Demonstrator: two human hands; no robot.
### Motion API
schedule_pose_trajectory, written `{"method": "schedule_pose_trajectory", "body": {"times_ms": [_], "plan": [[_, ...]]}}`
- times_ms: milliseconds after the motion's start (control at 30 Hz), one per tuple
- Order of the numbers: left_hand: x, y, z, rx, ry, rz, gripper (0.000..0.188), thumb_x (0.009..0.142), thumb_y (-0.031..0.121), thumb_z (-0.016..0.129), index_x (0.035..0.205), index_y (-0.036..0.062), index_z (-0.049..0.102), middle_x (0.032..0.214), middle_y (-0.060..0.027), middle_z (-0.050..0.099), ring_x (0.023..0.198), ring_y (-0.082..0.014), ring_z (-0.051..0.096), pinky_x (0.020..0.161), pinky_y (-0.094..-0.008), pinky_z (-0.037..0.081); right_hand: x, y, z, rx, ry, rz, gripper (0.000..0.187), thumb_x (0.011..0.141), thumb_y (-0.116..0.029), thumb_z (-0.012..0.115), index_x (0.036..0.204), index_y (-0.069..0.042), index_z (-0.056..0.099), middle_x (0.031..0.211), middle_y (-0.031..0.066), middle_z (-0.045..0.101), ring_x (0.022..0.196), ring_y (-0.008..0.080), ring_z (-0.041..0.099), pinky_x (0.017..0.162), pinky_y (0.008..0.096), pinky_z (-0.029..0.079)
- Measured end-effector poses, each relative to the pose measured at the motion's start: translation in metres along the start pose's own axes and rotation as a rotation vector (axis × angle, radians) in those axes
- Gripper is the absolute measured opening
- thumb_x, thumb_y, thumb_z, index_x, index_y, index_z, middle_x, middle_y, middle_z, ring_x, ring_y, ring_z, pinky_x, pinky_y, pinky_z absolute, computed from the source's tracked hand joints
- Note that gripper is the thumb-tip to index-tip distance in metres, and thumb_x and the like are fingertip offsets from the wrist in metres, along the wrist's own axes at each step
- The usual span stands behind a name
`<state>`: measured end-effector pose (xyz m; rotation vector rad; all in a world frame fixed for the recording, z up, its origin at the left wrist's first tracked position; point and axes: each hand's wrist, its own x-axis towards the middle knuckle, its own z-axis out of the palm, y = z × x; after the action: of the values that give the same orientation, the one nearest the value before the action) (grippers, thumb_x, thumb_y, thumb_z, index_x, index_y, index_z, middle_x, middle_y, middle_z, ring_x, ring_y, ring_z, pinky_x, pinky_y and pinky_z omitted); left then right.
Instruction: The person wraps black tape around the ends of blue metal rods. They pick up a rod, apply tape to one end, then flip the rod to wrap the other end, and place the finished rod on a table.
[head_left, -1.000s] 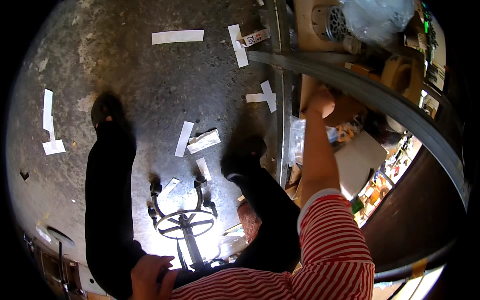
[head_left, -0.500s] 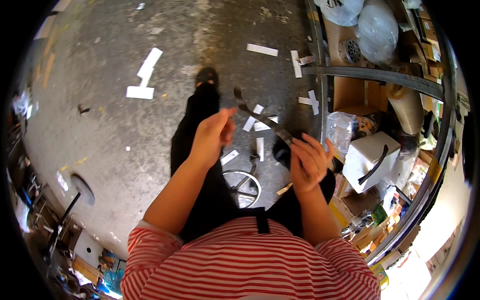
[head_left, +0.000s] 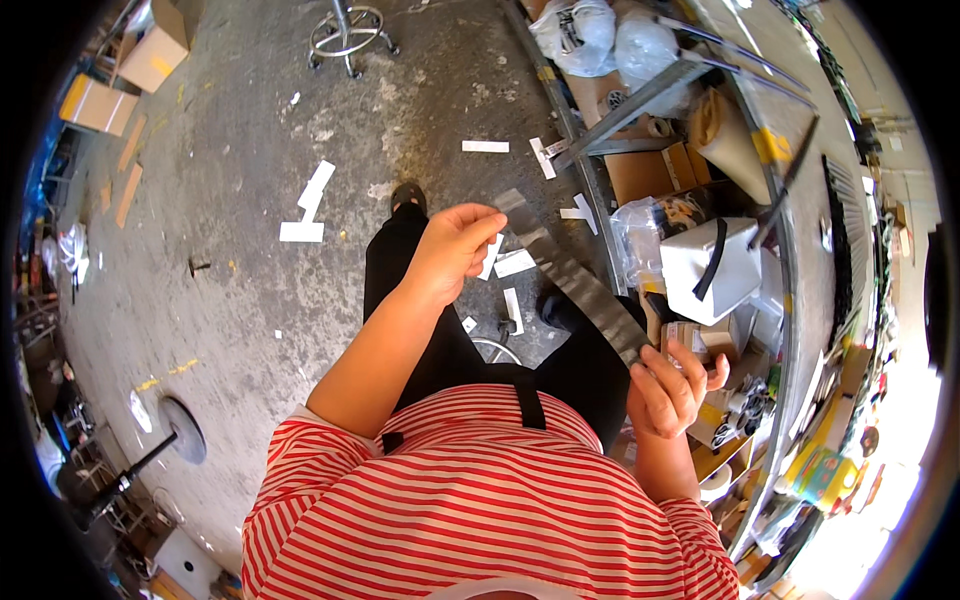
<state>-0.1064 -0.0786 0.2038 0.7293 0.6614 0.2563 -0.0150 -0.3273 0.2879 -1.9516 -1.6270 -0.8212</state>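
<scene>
A shiny dark grey strip that looks like tape (head_left: 572,275) stretches diagonally in front of my body, with light creases along it. Its far left end is pinched between the thumb and fingers of my left hand (head_left: 450,245). The near right end sits at the fingertips of my right hand (head_left: 672,392), whose other fingers are loosely bent. Below the strip, white paper slips (head_left: 515,263) lie on the floor, partly hidden behind my left hand and the strip.
On the right stands a metal-framed rack (head_left: 590,200) holding plastic bags, cardboard and a white box (head_left: 712,275). A wheeled stool base (head_left: 346,40) is at the far side. Cardboard boxes (head_left: 100,105) stand far left; a round-based stand (head_left: 182,430) is near left.
The strip has turned its broad face up and looks longer between my hands. My right hand has moved right and nearer. The view has shifted, bringing in the stool base and boxes.
</scene>
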Motion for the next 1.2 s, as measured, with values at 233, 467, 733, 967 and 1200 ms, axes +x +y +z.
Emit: {"method": "schedule_pose_trajectory", "body": {"times_ms": [233, 467, 733, 967, 1200], "plan": [[-0.038, 0.009, 0.059, 0.184, -0.102, 0.178, 0.018, 0.082, 0.018, 0.06, 0.091, 0.0037, 0.055, 0.068, 0.0001, 0.05, 0.047, -0.0044, 0.036, 0.04, -0.0191, 0.027, -0.049, -0.004, -0.063, -0.126, 0.138, 0.066, 0.013, 0.07, -0.007, 0.06, 0.075, -0.019, 0.062, 0.082, -0.0016, 0.064, 0.086, 0.0164, 0.058, 0.1, 0.0462, 0.02], [-0.041, -0.024, 0.091, 0.404, -0.153, -0.201, 0.049, 0.081, 0.039, 0.06, 0.11, 0.0012, 0.047, 0.074, -0.0036, 0.051, 0.048, -0.0053, 0.035, 0.04, -0.0191, 0.025, -0.071, -0.012, -0.105, -0.176, 0.236, 0.113, 0.014, 0.067, -0.009, 0.063, 0.074, -0.021, 0.061, 0.081, -0.0032, 0.061, 0.086, 0.0157, 0.054, 0.102, 0.0471, 0.018], [-0.051, -0.033, 0.112, 0.225, -0.301, 0.012, 0.01, 0.083, 0.013, 0.058, 0.08, 0.0037, 0.057, 0.063, 0.0009, 0.049, 0.045, -0.0046, 0.033, 0.04, -0.0193, 0.026, -0.092, -0.004, -0.122, -0.17, 0.319, 0.167, 0.017, 0.059, -0.008, 0.066, 0.069, -0.022, 0.062, 0.08, -0.0028, 0.059, 0.084, 0.0162, 0.054, 0.102, 0.0481, 0.021], [-0.075, -0.008, 0.118, 0.162, -0.262, 0.332, 0.007, 0.083, 0.01, 0.057, 0.079, 0.0035, 0.057, 0.059, 0.0011, 0.047, 0.045, -0.0045, 0.034, 0.041, -0.0197, 0.027, -0.113, 0.023, -0.103, -0.194, 0.339, 0.37, 0.023, 0.055, -0.003, 0.071, 0.071, -0.017, 0.063, 0.088, 0.0021, 0.059, 0.087, 0.0221, 0.056, 0.098, 0.0476, 0.026], [-0.081, -0.004, 0.116, 0.216, -0.237, 0.39, 0.008, 0.083, 0.01, 0.056, 0.08, 0.0033, 0.057, 0.059, 0.0013, 0.047, 0.045, -0.0047, 0.036, 0.041, -0.0196, 0.027, -0.115, 0.03, -0.086, -0.125, 0.34, 0.46, 0.025, 0.052, 0.0, 0.072, 0.07, -0.016, 0.064, 0.088, 0.0022, 0.059, 0.087, 0.0224, 0.057, 0.096, 0.0444, 0.029]]}}
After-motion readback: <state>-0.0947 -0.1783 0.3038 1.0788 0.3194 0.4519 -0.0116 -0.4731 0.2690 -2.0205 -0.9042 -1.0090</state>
